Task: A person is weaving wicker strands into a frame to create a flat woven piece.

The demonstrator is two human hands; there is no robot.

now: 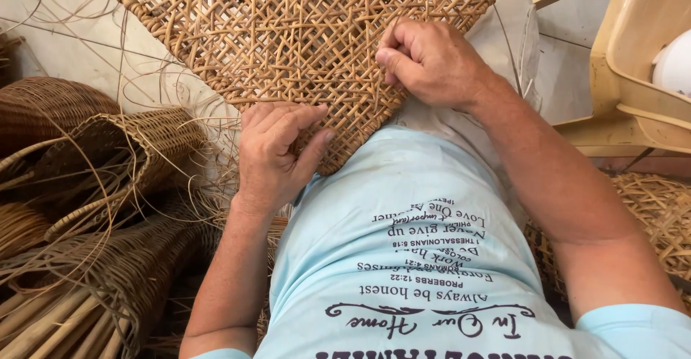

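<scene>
A large woven cane panel (288, 35) with an open lattice weave rests against my lap, its rounded rim reaching from the top left down to my stomach. My left hand (277, 150) grips the panel's near edge, fingers curled over the rim. My right hand (428, 60) lies on the weave to the right, its fingertips pinched on a thin cane strand at the panel's surface. I wear a light blue printed shirt (417, 258).
Several woven baskets (86, 186) and loose cane strands lie piled on my left. A bundle of cane rods (43, 323) sits at the lower left. A pale wooden chair (633, 78) stands at the right, another woven piece (655, 208) below it. White tiled floor lies beyond.
</scene>
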